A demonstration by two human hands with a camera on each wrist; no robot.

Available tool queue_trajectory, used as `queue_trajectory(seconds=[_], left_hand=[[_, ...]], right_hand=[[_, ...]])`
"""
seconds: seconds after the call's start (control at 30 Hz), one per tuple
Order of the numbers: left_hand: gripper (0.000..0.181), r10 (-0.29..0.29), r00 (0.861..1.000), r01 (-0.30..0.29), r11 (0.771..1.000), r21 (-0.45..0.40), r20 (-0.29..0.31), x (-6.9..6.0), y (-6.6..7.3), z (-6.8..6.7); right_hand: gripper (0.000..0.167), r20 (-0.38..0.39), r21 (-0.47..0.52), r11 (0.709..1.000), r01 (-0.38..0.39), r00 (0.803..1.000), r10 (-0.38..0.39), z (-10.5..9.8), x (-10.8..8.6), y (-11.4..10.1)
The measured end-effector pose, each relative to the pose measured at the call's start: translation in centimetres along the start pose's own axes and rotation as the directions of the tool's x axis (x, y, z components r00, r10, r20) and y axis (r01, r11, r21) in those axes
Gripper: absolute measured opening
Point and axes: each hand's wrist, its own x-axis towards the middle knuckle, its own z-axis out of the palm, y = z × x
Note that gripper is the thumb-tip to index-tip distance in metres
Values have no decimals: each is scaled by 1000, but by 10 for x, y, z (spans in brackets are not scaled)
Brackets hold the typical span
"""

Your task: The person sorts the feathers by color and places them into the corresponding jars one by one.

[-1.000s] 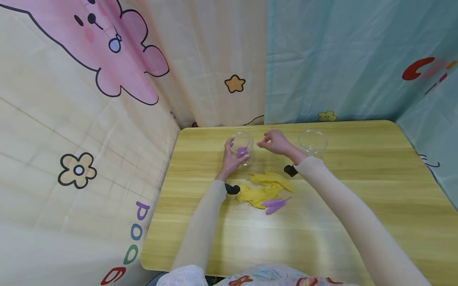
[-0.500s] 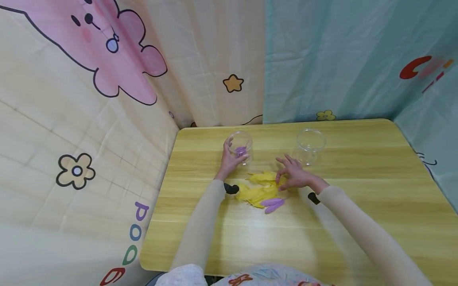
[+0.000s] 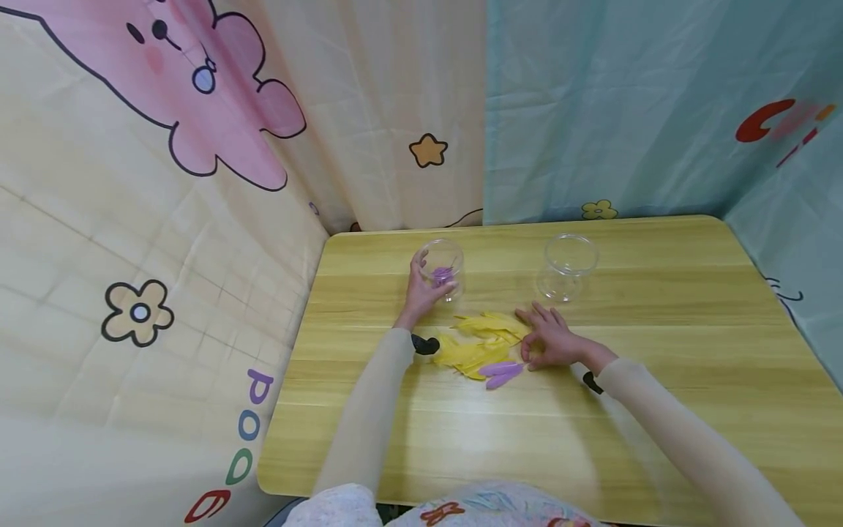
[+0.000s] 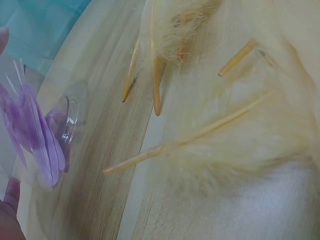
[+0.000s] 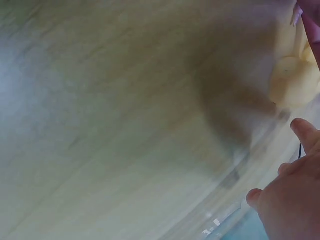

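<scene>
A cream cloth (image 3: 59, 395) with a pink cartoon animal (image 3: 224, 102) at upper left, a flower and coloured letters covers the left of the head view. It runs on across the top centre, bearing a star, and meets a turquoise cloth (image 3: 612, 110) at upper right. Below them, a pale yellow wood-grain table (image 3: 691, 307) with rounded corners fills the middle and right. A person's beige sleeves reach in from the bottom edge.

Just left of centre, the left hand (image 3: 420, 294) is wrapped round a clear cup (image 3: 460, 267), thumb on the near side, fingers on the far side. Purple feathers (image 4: 37, 135) stand inside it, quills up in the left wrist view. At centre, below the cup, lies a loose pile of yellow feathers (image 3: 470, 355), with two loose purple feathers (image 3: 502, 373) at its lower edge. The right hand (image 3: 555, 342) is at the right of the pile, thumb and forefinger drawn together beside the purple feathers' right ends, other fingers spread; whether they pinch one cannot be told. Above it, right of centre, a second clear cup (image 3: 569, 272) stands upright.
</scene>
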Motion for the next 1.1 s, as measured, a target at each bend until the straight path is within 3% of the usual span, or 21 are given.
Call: queue_trajectory(seconds=[0.23,0.33,0.6,0.7,0.83,0.9,0.97,1.1], left_hand=[[100,15,1000,-15,1000,6,-5,0,-1,1],[101,13,1000,-13,1000,7,-5,0,0,2],[101,28,1000,-28,1000,3,-9,-1,-1,1],[101,10,1000,-10,1000,10,-13,0,1,0],[102,-6,1000,6,1000,4,-14,-1,3,-1],[103,-6,1000,6,1000,-4,-11,-1,3,0],[103,-6,1000,5,1000,-9,-11,-1,3,0],[104,-17,1000,17,1000,-12,-18,0,2,2]], right_hand=[[19,-73,51,992,112,991,-109,5,-8,6],[17,-84,89,988,127,989,-120,0,-10,3],[12,-40,227,974,-2,999,12,-35,9,-8],[9,-35,368,927,-70,995,89,-50,26,-16],[14,6,554,816,-167,981,196,-67,52,-29],[20,36,602,770,-212,970,239,-75,67,-38],[26,75,613,745,-264,958,277,-83,79,-47],[38,145,567,728,-385,917,371,-95,104,-61]])
